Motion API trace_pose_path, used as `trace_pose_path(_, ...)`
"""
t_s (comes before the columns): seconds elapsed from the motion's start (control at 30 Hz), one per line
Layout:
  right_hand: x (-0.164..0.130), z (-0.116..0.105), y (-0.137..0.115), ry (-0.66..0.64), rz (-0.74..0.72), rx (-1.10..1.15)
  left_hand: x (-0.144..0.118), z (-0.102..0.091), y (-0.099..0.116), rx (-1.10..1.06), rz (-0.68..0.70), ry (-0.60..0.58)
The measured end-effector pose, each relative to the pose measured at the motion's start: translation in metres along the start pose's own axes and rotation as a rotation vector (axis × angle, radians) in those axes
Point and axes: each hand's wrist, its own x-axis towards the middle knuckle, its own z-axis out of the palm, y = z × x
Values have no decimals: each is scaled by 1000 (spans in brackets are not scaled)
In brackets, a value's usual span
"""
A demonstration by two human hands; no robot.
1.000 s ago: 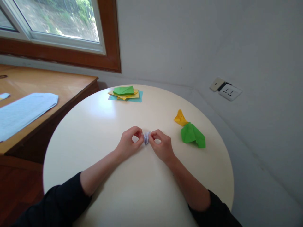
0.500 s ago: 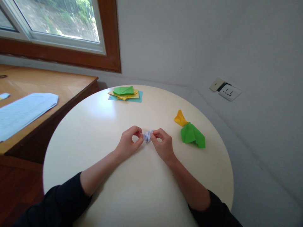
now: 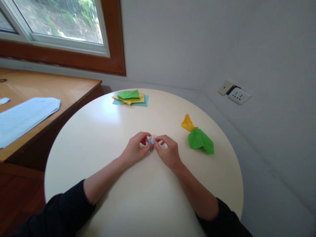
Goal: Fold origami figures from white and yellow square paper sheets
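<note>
A small piece of folded white paper (image 3: 151, 140) is held between my two hands, over the middle of the round table (image 3: 103, 125). My left hand (image 3: 138, 144) grips its left side between thumb and fingers. From the right, my right hand (image 3: 169, 149) pinches the paper's other side with thumb and forefinger. My fingers cover part of the paper, so its full shape is hidden. To the right of my right hand lies a folded green paper (image 3: 200, 141), touching a smaller folded yellow-orange paper (image 3: 188, 123).
At the table's far edge sits a pile of green, yellow and blue papers (image 3: 129, 98). A wooden desk (image 3: 74, 86) on the left bears light blue sheets (image 3: 29, 115). A wall with a socket (image 3: 239, 95) stands to the right, a window (image 3: 61, 23) at the back left.
My right hand has come slightly left, closer to my left hand. The folded white paper has shifted a little left and turned, and my fingers cover more of it.
</note>
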Motion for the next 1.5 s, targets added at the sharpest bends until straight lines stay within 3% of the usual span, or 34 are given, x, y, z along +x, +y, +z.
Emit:
trace_pose_path(0.4, -1, -1, 6, 36, 103, 67, 2, -9, 6, 35, 48, -47)
trace_pose_path(0.6, 2, -4, 8, -44, 1, 184, 2, -6, -1, 9, -13, -69)
trace_pose_path(0.87, 2, -5, 4, -64, -63, 179, 1, -2, -9, -130, -49, -61)
trace_pose_path(1.17, 2, -5, 6, -87, -126, 136, 5, 1, -20, -128, -71, 19)
trace_pose_path(1.3, 3, -7, 2, -75, -153, 120, 6, -3, -13, -88, -53, 69)
trace_pose_path(1.5, 4, -8, -2, -76, -220, 91, 5, -7, 2, -47, 46, -10)
